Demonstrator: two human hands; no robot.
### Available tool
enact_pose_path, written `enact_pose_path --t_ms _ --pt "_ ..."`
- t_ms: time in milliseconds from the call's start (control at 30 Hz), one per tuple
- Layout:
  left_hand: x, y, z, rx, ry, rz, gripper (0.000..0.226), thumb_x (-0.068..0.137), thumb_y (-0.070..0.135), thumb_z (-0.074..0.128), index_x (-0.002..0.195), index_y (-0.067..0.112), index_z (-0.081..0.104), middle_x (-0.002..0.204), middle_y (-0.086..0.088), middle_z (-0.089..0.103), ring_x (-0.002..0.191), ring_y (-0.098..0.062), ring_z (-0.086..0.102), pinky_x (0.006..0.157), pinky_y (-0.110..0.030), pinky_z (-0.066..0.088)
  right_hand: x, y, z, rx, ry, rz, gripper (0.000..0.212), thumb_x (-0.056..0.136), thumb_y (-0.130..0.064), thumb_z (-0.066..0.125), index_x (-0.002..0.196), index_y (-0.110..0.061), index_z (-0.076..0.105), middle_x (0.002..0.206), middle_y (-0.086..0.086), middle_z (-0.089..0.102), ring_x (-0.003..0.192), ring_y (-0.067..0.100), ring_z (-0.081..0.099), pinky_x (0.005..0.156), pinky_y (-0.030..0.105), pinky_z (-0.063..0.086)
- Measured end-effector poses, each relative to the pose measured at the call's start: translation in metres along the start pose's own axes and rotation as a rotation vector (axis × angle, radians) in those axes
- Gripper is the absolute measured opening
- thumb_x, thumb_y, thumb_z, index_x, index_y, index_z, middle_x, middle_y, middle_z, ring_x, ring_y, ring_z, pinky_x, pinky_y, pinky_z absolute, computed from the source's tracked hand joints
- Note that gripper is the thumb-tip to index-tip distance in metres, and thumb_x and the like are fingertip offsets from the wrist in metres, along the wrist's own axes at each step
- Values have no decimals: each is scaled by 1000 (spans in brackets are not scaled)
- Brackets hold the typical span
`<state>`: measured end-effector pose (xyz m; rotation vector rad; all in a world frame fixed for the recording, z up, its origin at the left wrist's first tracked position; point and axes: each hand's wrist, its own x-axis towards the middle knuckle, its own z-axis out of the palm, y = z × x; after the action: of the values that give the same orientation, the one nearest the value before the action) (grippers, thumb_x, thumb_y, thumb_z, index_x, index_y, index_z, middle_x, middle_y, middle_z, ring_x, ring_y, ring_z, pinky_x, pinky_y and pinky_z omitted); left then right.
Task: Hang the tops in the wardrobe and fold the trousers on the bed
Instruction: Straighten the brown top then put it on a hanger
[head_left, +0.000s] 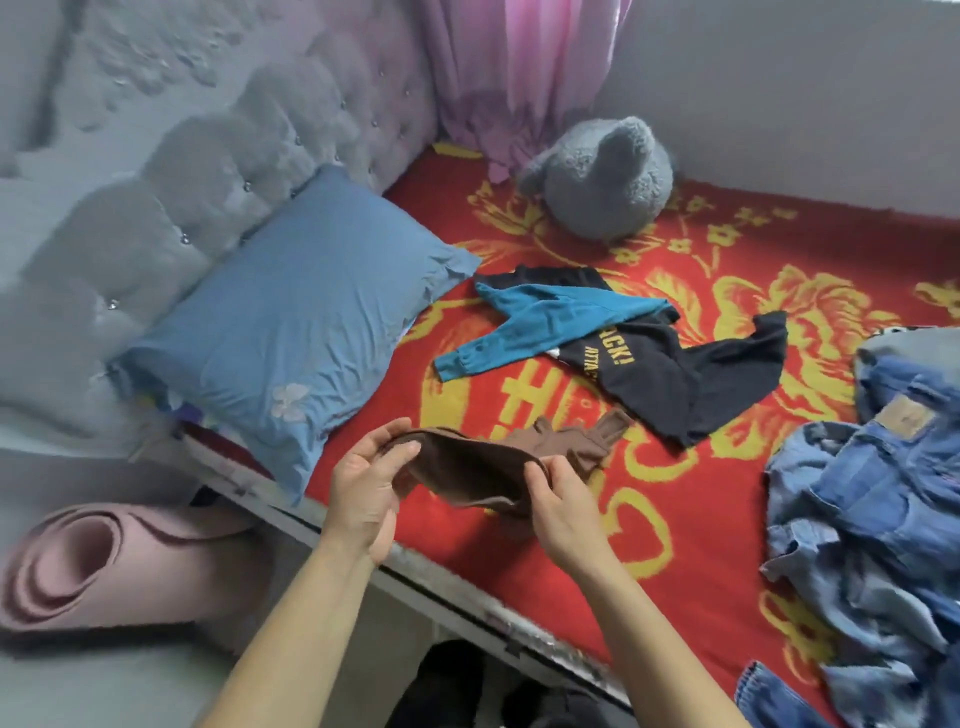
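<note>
A small brown garment (483, 465) is lifted just above the bed near its front edge. My left hand (366, 491) pinches its left edge between thumb and fingers. My right hand (558, 506) grips its right edge, fingers curled over the cloth. The garment's far end with two straps rests on the red and yellow blanket (597, 519). Beyond it lie a teal long-sleeved top (535, 325) and a black top with yellow lettering (670, 379), partly overlapping. A heap of blue denim trousers (862, 514) is piled at the right.
A blue pillow (291, 332) leans on the grey tufted headboard (171, 182) at the left. A grey plush toy (602, 176) sits at the back by a pink curtain (514, 73). A rolled pink mat (104, 566) lies on the floor beside the bed.
</note>
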<state>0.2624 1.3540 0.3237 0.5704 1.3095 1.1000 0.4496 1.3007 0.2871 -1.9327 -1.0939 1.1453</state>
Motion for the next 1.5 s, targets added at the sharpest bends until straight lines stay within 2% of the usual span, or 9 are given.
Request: enact_pose_path --t_ms 133,233,367,533,767,933,1100,1200,1500 --pt "-39 12 -32 -178 52 -61 36 82 -16 37 96 11 57 83 -14 59 80 -26 58 83 -40 44 -26 -22 13 -71 -150 -124 31 89 -57 61 97 -27 59 89 -15 66 81 0 61 66 21 45" --pt "-69 19 -68 2 105 85 38 81 -20 48 96 14 57 79 -8 53 81 -22 52 83 -38 43 -50 -39 35 -243 -114 -358 12 91 -44 64 94 -33 66 82 -18 67 79 3 64 67 22 46" --pt "-110 40 -126 261 211 287 44 77 -18 58 91 23 63 80 -4 65 77 -16 60 76 -34 49 -86 -74 65 -86 53 -571 11 94 -26 65 100 -33 71 81 -23 67 78 -5 63 69 13 45" --pt "-176 64 -226 329 391 447 14 86 9 71 94 19 67 83 1 76 81 -14 71 79 -39 58 -168 -123 130 129 153 -775 20 94 -17 64 97 -37 64 73 -20 62 68 -3 58 63 12 40" --pt "-297 76 -407 254 391 304 24 100 32 52 99 24 75 96 7 76 97 -10 69 95 -38 53 -308 -148 270 127 -138 -928 17 94 -21 62 92 -38 64 73 -3 67 66 13 62 62 31 48" --pt "-370 81 -500 85 523 325 24 99 27 53 97 18 75 94 1 77 95 -13 71 86 -30 53 -382 -167 345 9 -376 -1016 11 95 -26 61 95 -36 66 69 1 66 66 16 62 65 36 49" --pt "-415 84 -549 -89 689 412 20 99 25 52 96 18 71 89 -1 76 87 -12 71 74 -24 50 -426 -186 390 -10 -548 -1049 10 95 -26 62 93 -30 71 79 -10 70 74 6 64 67 25 50" --pt "-429 83 -568 -155 822 454 21 100 23 52 97 16 72 92 -3 76 92 -18 71 81 -31 51 -449 -190 409 -20 -684 -1069 15 94 -18 65 88 -30 71 66 -7 65 60 1 57 57 15 43" --pt "-449 98 -616 -231 1211 456 19 103 19 46 110 21 64 105 -4 69 94 -17 66 82 -29 49 -470 -207 466 43 -962 -984 8 96 -30 62 94 -31 69 65 2 61 61 16 58 59 30 48"
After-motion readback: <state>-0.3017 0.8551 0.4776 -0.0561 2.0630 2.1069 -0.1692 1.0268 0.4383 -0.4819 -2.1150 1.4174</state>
